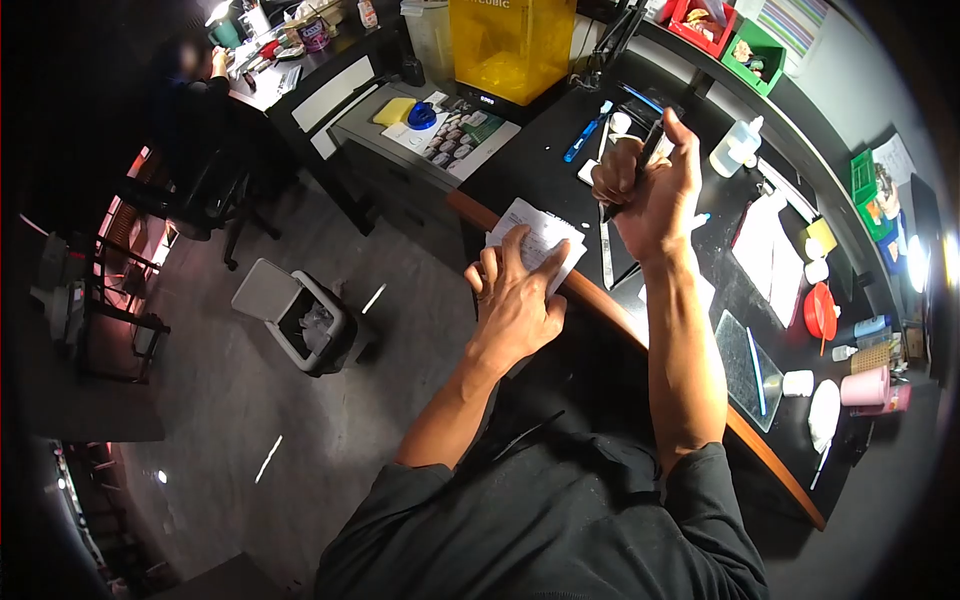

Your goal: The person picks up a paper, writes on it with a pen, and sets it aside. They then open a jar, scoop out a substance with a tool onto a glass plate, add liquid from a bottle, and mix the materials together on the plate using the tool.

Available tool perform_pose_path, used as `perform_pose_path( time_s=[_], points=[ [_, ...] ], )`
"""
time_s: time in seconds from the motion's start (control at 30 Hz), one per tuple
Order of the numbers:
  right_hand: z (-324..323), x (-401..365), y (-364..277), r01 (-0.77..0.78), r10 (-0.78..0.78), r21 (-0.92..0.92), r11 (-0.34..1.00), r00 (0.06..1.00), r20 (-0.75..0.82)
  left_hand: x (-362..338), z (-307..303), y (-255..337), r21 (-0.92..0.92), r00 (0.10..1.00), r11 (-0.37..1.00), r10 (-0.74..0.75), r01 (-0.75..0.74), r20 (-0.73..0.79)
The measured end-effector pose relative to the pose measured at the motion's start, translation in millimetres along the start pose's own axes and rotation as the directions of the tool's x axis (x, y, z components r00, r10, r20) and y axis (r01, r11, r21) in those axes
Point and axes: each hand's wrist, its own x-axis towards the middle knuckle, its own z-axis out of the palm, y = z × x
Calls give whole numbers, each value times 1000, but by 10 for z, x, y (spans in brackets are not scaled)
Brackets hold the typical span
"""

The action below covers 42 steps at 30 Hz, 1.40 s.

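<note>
My left hand lies on a small stack of white paper at the table's front edge. Its fingers are spread over the sheets, which carry faint marks. Raised over the black tabletop, my right hand has its fingers curled around a slim black pen-shaped tool, with the thumb stretched upward. The tool's exact kind is hard to make out. Close by on the table are a metal ruler-like strip and a blue pen-like tool.
A clear squeeze bottle stands behind my right hand. Farther right lie white sheets, a glassy plate and a red round lid. A yellow printer enclosure is at the back; an open bin stands on the floor. Another person sits at the far left.
</note>
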Motion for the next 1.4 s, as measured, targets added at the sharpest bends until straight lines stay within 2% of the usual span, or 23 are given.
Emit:
perform_pose_path(
  time_s=[0.1,0.23,0.27,0.37,0.4,0.47,0.5,0.53,0.6,0.7,0.8,0.83,0.97,1.07,1.17,1.4],
  points=[
    [-116,65,103,-8,3,55,998,997,80,-20,15,-6,4,1000,1000,4,-4,-3],
    [80,20,186,-43,53,127,991,996,-78,-20,12,1,2,1000,1000,-7,7,15],
    [160,-10,245,28,-17,101,995,994,-107,-19,9,3,3,1000,1000,-12,12,25],
    [219,31,446,69,-76,-35,997,962,-263,-23,20,4,-31,999,999,-13,14,33],
    [207,117,603,55,-124,-196,979,925,-359,-23,24,0,-36,999,999,-15,16,36],
    [159,118,783,20,-176,-365,931,900,-400,-25,26,-12,-47,999,999,-18,20,45],
    [148,99,837,-55,-144,-427,903,896,-420,-14,22,-16,-47,998,998,-30,32,60],
    [147,83,895,-84,-110,-401,912,892,-438,-1,18,-20,-47,996,998,-42,46,75],
    [207,90,1047,57,-139,-181,982,866,-481,19,2,-26,-47,993,997,-57,62,100],
    [163,30,1114,65,-194,-314,947,896,-399,23,-33,-15,-49,989,996,-70,77,128],
    [36,-18,1114,-50,-244,-684,728,913,-327,23,-19,-34,-64,989,995,-70,79,131],
    [23,-15,1108,-74,-211,-615,785,902,-378,16,-12,-45,-80,991,994,-58,67,119],
    [-13,-5,1165,-24,-381,-786,617,866,-325,31,-14,-93,-129,991,990,-41,58,131],
    [75,-73,1055,-49,-392,-841,539,869,-302,44,-39,-92,-193,990,979,-44,69,132],
    [51,-52,1080,-94,-322,-822,562,890,-322,41,3,-117,-172,999,985,35,-28,40],
    [-81,17,1252,-45,-367,-811,583,876,-313,38,-11,-103,-152,992,987,-30,48,119]
  ],
)
